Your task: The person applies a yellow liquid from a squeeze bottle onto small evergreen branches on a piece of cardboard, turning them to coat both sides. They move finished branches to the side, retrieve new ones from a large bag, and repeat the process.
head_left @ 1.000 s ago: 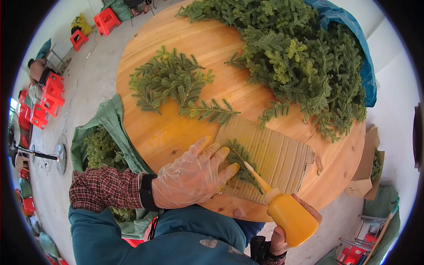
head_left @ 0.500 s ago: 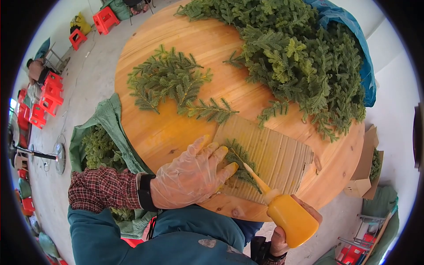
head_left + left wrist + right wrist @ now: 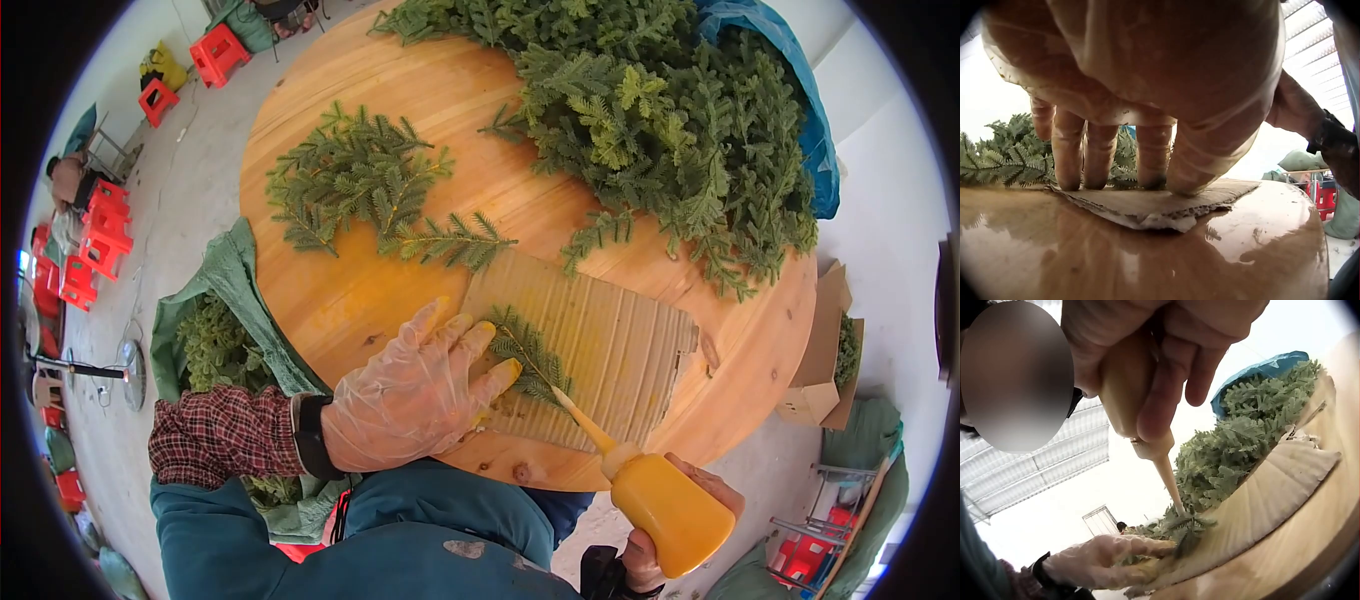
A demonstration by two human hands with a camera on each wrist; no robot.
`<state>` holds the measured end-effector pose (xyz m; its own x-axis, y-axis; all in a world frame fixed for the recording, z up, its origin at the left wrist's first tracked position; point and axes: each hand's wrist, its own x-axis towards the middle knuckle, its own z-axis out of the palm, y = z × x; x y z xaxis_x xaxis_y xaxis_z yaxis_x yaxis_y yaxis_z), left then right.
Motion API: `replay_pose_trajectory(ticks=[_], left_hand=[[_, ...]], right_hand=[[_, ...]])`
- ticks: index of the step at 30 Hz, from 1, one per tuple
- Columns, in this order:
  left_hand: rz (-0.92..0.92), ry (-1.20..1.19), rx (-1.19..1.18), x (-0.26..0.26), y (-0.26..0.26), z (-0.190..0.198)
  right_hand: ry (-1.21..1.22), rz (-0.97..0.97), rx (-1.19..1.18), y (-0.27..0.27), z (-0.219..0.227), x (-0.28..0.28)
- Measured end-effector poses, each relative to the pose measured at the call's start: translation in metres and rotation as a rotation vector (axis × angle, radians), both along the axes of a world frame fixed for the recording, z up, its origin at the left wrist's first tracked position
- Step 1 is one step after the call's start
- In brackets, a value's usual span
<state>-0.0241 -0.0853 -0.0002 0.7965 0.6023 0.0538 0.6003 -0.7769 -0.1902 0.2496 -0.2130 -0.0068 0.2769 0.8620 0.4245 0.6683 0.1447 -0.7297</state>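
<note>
My left hand (image 3: 405, 400), in a clear plastic glove with yellow-stained fingertips, presses its fingers down on a piece of corrugated cardboard (image 3: 620, 350). In the left wrist view its fingers (image 3: 1099, 156) stand nearly straight on the board. Beside thumb and index finger lies a small fir sprig (image 3: 530, 350) on the cardboard. My bare right hand (image 3: 1210, 331) grips a squeeze bottle (image 3: 670, 512) of yellow-orange content, tilted with its long nozzle (image 3: 588, 420) pointing at the sprig's stem end. In the right wrist view the nozzle tip overlaps the needles.
Cut sprigs (image 3: 350, 175) lie on the round wooden table (image 3: 330, 290). A large heap of fir branches (image 3: 660, 130) in a blue bag (image 3: 790, 60) covers the far right. A green sack (image 3: 225, 290) stands at left, a cardboard box (image 3: 815, 380) at right.
The bottle's nozzle has drawn down along the sprig to its stem end, and the right hand has moved slightly down and right. The left hand keeps its place on the cardboard; the view has shifted slightly.
</note>
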Motion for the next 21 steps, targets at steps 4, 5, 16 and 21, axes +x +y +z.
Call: replay_pose_trajectory(ticks=[4, 5, 16, 21], left_hand=[[0.012, -0.011, -0.028, 0.001, 0.0, 0.0], [0.011, 0.002, -0.017, 0.001, 0.0, 0.001], [0.023, -0.01, -0.049, 0.003, 0.001, 0.005], [0.016, 0.001, -0.064, 0.003, 0.002, 0.006]], right_hand=[[0.029, 0.014, -0.019, -0.006, 0.009, 0.001], [0.024, 0.023, -0.022, -0.008, 0.01, 0.001], [0.474, -0.062, -0.076, -0.034, 0.012, 0.0], [0.197, -0.027, 0.087, -0.017, 0.023, -0.014]])
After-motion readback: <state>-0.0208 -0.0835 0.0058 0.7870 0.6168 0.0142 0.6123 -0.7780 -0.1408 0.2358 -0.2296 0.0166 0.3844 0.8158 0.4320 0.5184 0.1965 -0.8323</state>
